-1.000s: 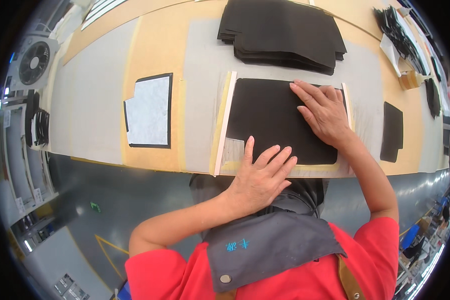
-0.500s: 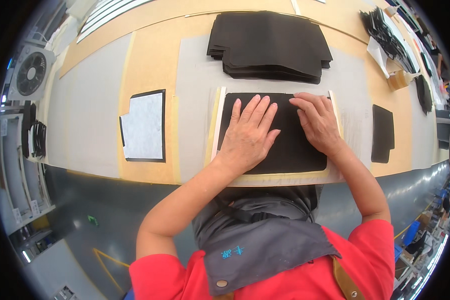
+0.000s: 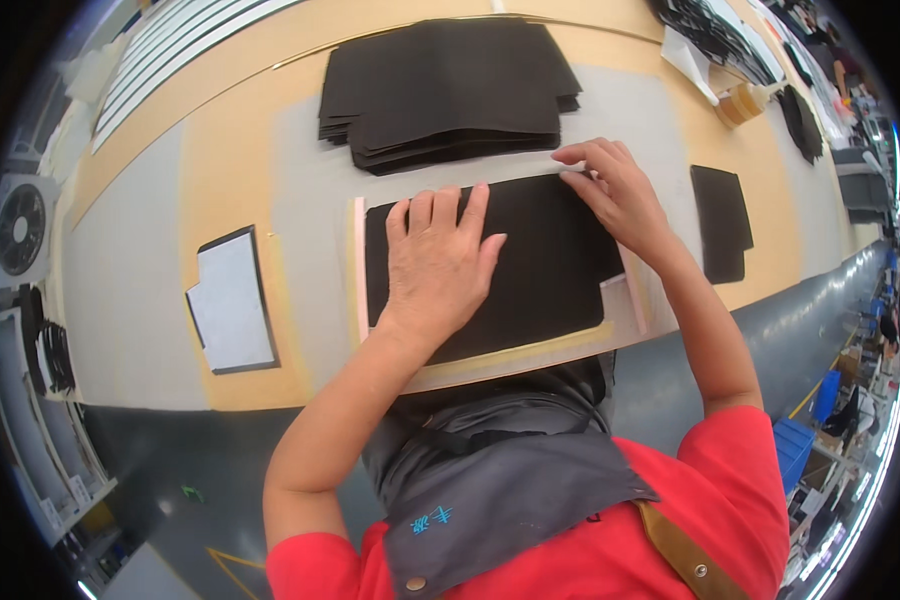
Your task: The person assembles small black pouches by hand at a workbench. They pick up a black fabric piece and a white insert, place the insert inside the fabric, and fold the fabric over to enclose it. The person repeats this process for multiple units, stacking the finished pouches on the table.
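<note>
Left hand flat on the black sheet, right hand at its far corner

From my remote seat I look down on the counter [image 3: 130, 260] and find the black sheet [image 3: 545, 275] lying near its front edge, between a pale strip [image 3: 361, 265] on the left and a second pale strip [image 3: 636, 303] on the right. The sheet has a notch cut into its near right corner. Along its near side I see yellow tape [image 3: 515, 352].

The left hand [image 3: 436, 258] rests palm down on the left part of the sheet, its fingers a little spread and pointing toward the far edge. The right hand [image 3: 620, 203] is at the far right corner, fingers curled and the thumb just below the forefinger; from this angle I can't tell whether they pinch the edge or only touch it.

Beyond the sheet I have a stack of black sheets [image 3: 450, 85], its layers slightly uneven. To the left lies a white panel with black edging [image 3: 232, 303], well apart from the hands. To the right, I see a small black notched piece [image 3: 722, 222], and farther back an amber bottle [image 3: 740, 105] near the counter's far right.
</note>
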A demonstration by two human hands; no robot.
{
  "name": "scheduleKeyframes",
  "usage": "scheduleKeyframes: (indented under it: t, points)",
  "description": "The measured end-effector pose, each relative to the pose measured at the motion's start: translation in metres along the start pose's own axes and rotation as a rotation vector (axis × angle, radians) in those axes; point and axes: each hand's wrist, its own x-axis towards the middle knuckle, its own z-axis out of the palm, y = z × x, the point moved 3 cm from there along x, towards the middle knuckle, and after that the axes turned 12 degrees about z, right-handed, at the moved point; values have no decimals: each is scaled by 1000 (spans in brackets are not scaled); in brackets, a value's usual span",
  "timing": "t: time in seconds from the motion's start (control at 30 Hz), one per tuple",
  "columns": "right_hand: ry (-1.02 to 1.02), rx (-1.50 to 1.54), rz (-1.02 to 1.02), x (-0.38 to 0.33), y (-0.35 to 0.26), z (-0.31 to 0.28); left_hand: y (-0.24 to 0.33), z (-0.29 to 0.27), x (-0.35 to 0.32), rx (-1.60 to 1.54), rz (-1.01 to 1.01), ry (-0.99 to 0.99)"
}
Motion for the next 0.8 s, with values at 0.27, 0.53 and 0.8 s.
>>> scheduleKeyframes:
  t: [0.27, 0.53, 0.8]
  points:
    - [-258, -146, 43, 22, 19, -13, -3, 12, -5, 37, 32, 129]
    - [-98, -282, -170, 18, 15, -8, -27, 13, -9, -240, -57, 338]
    - [-378, 636, 376, -25, 25, -8, -39, -20, -30, -360, -230, 430]
